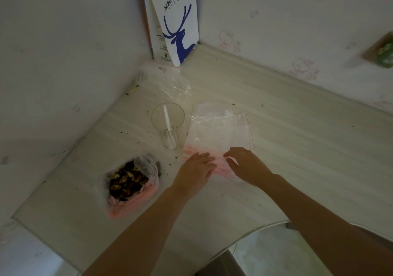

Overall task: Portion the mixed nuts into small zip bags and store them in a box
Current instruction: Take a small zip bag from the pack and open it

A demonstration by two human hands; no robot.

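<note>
A white table [297, 148] fills the corner, with nuts [127, 180] in a pink bag [136, 199] on its left side. The left hand [196, 167] lies flat on the zip bags [219, 131] in the middle. The right hand [242, 165] curls there too, but I can't tell if it pinches them.

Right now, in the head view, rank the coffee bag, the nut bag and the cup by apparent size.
1. Coffee bag, only slightly ahead though farther from the camera.
2. Nut bag.
3. Cup, clearly smallest.
</note>
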